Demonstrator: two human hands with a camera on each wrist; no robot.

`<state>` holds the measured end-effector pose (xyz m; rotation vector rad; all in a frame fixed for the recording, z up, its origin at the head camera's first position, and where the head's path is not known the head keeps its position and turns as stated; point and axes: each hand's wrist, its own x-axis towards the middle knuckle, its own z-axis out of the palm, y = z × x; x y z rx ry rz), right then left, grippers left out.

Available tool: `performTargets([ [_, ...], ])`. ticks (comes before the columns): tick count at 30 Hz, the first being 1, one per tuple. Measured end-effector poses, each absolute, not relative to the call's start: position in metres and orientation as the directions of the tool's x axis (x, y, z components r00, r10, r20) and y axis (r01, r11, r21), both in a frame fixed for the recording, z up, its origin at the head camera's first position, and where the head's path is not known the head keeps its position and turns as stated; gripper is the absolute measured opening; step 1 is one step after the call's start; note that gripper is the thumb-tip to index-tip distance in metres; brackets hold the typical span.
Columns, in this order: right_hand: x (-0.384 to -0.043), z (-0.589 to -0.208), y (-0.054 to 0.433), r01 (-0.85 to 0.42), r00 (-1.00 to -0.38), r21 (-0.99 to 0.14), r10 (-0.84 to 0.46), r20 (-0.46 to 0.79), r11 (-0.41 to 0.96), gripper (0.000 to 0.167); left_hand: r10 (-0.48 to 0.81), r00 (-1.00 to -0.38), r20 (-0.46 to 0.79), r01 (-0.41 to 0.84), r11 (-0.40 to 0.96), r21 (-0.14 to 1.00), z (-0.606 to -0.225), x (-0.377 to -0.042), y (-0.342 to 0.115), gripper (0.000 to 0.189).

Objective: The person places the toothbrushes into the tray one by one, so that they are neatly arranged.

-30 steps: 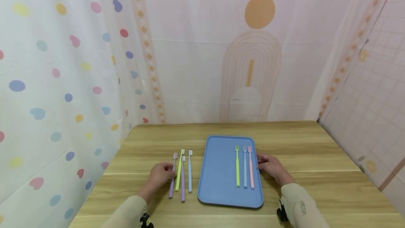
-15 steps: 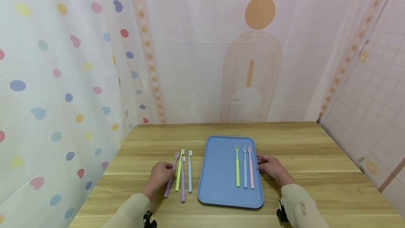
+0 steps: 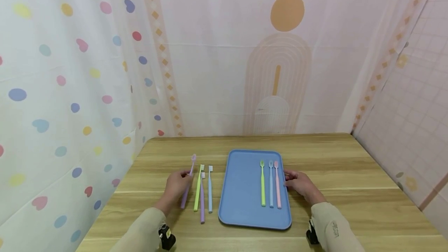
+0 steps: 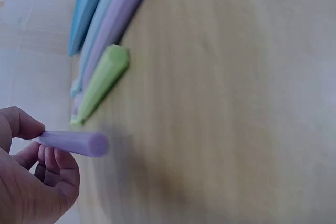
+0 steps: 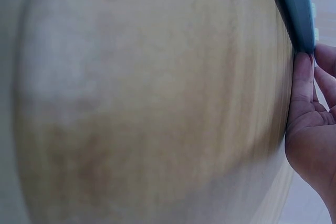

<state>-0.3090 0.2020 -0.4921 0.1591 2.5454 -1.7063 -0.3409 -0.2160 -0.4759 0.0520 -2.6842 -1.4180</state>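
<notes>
My left hand [image 3: 176, 186] pinches a purple toothbrush [image 3: 185, 198] by its handle, head pointing away; in the left wrist view the handle [image 4: 76, 142] hangs above the table, its shadow below. Just right of it lie a green toothbrush [image 3: 197, 197], another purple toothbrush [image 3: 202, 205] and a light blue toothbrush [image 3: 210, 193]. My right hand [image 3: 301, 184] holds the right rim of a blue tray [image 3: 241, 189], thumb and fingers at the edge in the right wrist view. On the tray's right side lie a green toothbrush [image 3: 263, 188], a blue one and a pink one, side by side.
Tray and loose toothbrushes are on a wood-grain table [image 3: 336, 158]. Patterned curtains [image 3: 210, 88] hang behind it and on both sides. Each wrist wears a black device, partly covered by a beige sleeve [image 3: 141, 230].
My left hand has lifted the purple toothbrush off the table, its head shifting away from me and the handle end slightly left. My right hand and the tray have stayed in place.
</notes>
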Motion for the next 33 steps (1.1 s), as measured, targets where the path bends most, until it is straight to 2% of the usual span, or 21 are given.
performTargets([
  [10, -0.309, -0.493, 0.203, 0.124, -0.992, -0.92, 0.049, -0.114, 0.371, 0.054, -0.082, -0.993, 0.08, 0.028, 0.502, 0.864, -0.46, -0.349, -0.192, 0.033],
  [21, -0.31, -0.494, 0.202, 0.13, -0.991, -0.925, 0.05, -0.12, 0.356, 0.054, -0.064, -0.998, -0.006, -0.021, 0.244, 0.97, -0.448, -0.35, -0.154, 0.042],
  [33, -0.308, -0.493, 0.2, 0.103, -0.995, -0.934, 0.032, -0.098, 0.342, 0.055, 0.002, -1.0, 0.004, 0.004, 0.112, 0.994, -0.44, -0.35, -0.125, 0.042],
])
